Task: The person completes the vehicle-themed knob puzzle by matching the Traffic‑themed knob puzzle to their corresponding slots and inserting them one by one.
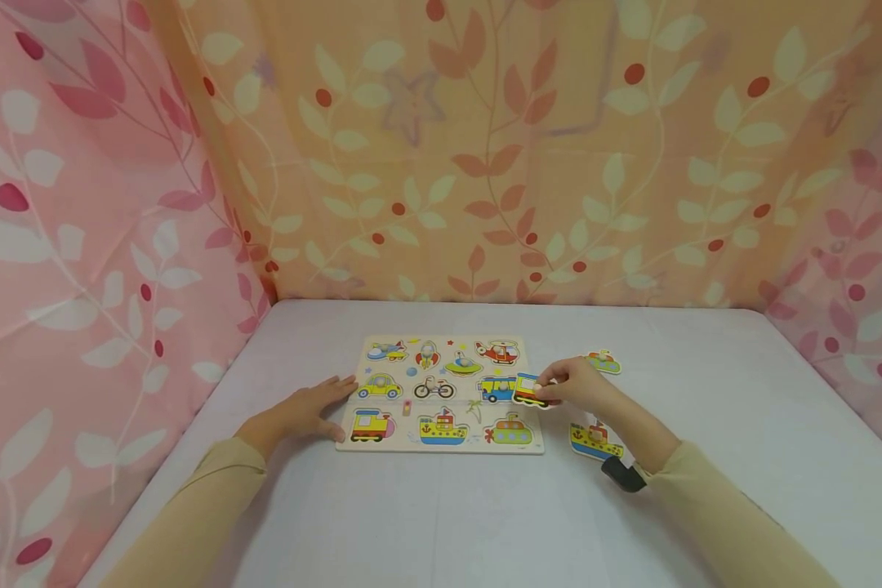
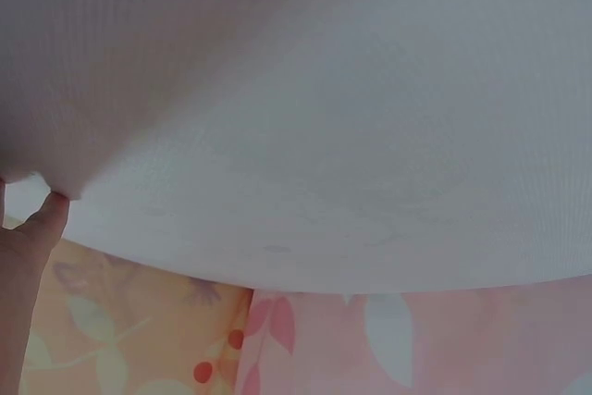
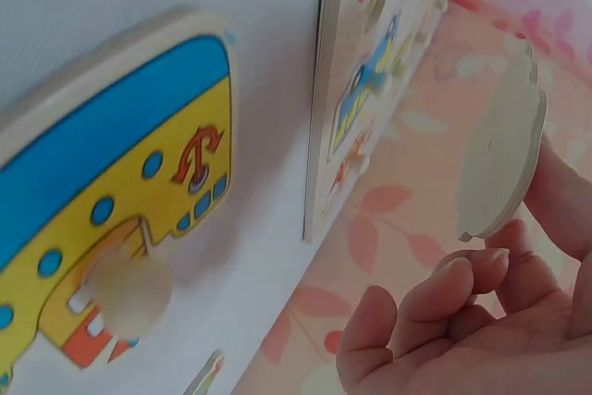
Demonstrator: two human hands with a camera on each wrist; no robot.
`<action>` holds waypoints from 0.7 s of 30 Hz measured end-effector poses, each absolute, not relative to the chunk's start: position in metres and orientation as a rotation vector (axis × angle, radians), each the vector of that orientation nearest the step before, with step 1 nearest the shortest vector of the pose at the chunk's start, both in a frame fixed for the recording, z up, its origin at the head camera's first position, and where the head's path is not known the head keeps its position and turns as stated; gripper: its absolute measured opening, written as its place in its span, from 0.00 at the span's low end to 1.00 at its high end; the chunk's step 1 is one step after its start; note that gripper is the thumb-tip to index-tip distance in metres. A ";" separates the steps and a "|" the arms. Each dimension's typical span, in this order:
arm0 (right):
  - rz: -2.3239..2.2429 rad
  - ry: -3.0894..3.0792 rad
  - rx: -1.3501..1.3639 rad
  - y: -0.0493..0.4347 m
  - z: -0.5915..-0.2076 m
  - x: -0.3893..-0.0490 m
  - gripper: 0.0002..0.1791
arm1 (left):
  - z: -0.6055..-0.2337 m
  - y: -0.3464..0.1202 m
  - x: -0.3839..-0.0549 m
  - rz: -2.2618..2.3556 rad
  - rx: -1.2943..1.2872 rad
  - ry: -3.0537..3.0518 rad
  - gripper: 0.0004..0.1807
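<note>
My right hand (image 1: 576,384) pinches a train puzzle piece (image 1: 527,389) above the right edge of a wooden peg puzzle board (image 1: 406,443). The right wrist view shows the plain back of the train piece (image 3: 499,150) at the fingertips. On the board's left edge rests my left hand (image 1: 301,415), fingers spread. A printed train (image 1: 369,426) marks the front left spot of the board. Beside the board, under my right forearm, lies a ship piece (image 1: 591,441). A submarine piece (image 1: 607,362) sits behind the right hand, partly hidden.
Pegged pieces, among them a car (image 1: 379,386), a bicycle (image 1: 434,389), a bus (image 1: 494,389) and a helicopter (image 1: 496,353), sit in the board. A white cloth covers the table (image 1: 441,523). Patterned curtains (image 1: 485,163) enclose its back and sides.
</note>
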State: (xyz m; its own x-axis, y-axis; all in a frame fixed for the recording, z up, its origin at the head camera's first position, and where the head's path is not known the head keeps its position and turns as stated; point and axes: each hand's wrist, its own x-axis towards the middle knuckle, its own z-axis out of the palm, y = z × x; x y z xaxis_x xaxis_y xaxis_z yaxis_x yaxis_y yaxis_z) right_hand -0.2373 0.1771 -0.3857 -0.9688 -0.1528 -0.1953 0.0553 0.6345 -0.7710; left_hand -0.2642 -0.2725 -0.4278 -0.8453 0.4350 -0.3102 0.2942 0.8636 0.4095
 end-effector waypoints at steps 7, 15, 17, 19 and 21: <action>-1.316 2.588 -0.136 0.163 -0.391 -0.237 0.08 | -0.427 -0.272 -0.264 0.500 0.519 2.637 0.55; -1.312 2.580 -0.141 0.150 -0.396 -0.235 0.06 | -0.425 -0.272 -0.262 0.498 0.543 2.635 0.54; -1.315 2.587 -0.163 0.148 -0.397 -0.235 0.06 | -0.425 -0.271 -0.262 0.499 0.566 2.634 0.54; -1.333 2.584 -0.159 0.144 -0.397 -0.235 0.06 | -0.424 -0.271 -0.261 0.494 0.578 2.636 0.53; -1.353 2.571 -0.171 0.140 -0.398 -0.234 0.06 | -0.424 -0.271 -0.261 0.494 0.586 2.636 0.53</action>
